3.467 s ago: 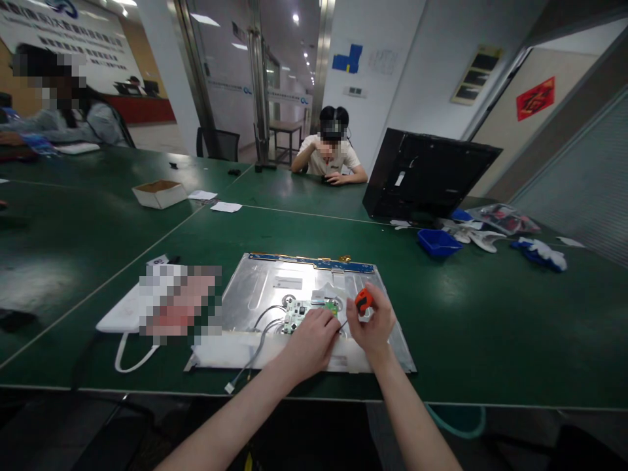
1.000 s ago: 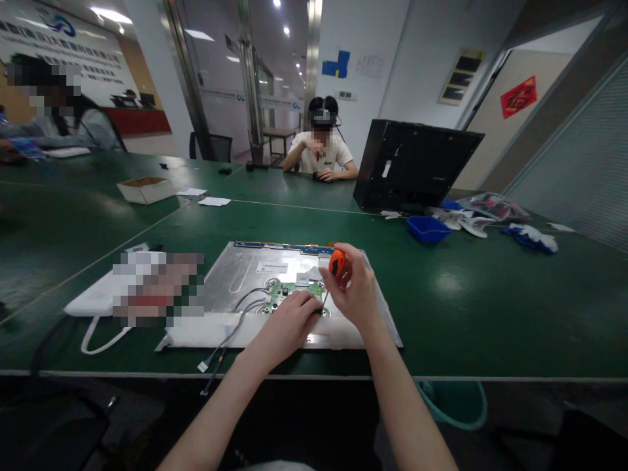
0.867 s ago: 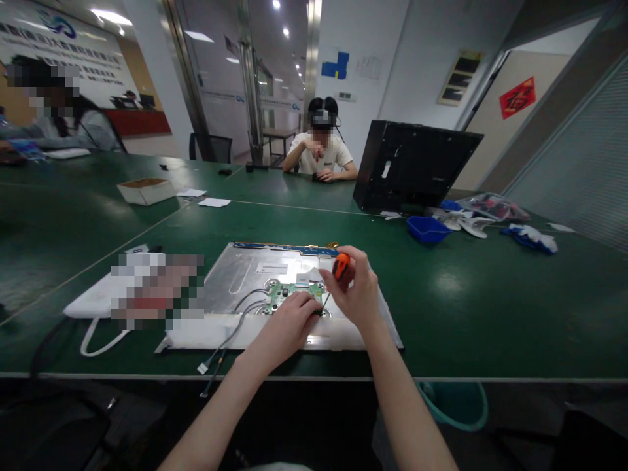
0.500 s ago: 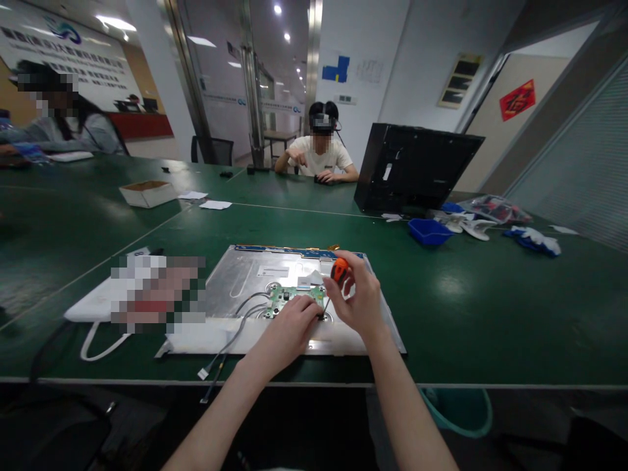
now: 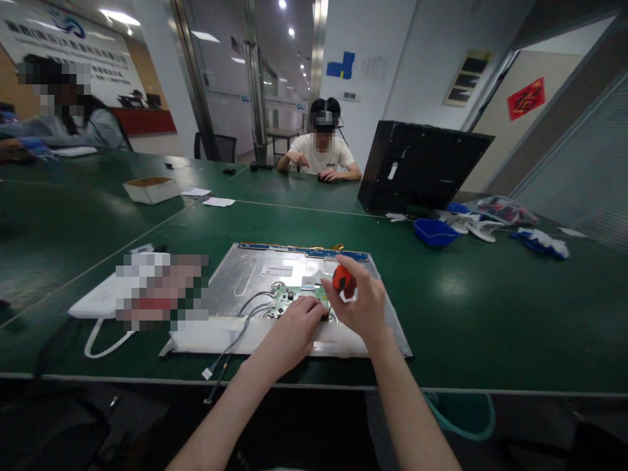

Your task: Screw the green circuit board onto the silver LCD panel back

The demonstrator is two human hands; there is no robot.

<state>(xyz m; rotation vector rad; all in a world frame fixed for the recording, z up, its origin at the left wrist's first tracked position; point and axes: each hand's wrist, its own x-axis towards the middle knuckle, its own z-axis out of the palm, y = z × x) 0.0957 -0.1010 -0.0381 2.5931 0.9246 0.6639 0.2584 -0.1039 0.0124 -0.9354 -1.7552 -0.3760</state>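
Note:
A silver display panel lies flat on the green table, with a green circuit board on its middle. My right hand grips the orange and black handle of a screwdriver, whose tip reaches down to the board's right edge. Beside that tip, my left hand rests over the board's lower right part. Its fingers are pressed together; whatever they hold is too small to make out. Grey and black cables run from the board's left side over the panel's front edge.
A white device with a cable lies left of the panel. Behind are an open carton, a black monitor, a blue tray and gloves. One person sits across the table, another at the far left.
The view has shifted slightly. The screwdriver handle has turned and tilted a little in my right hand. My left hand keeps its place on the board.

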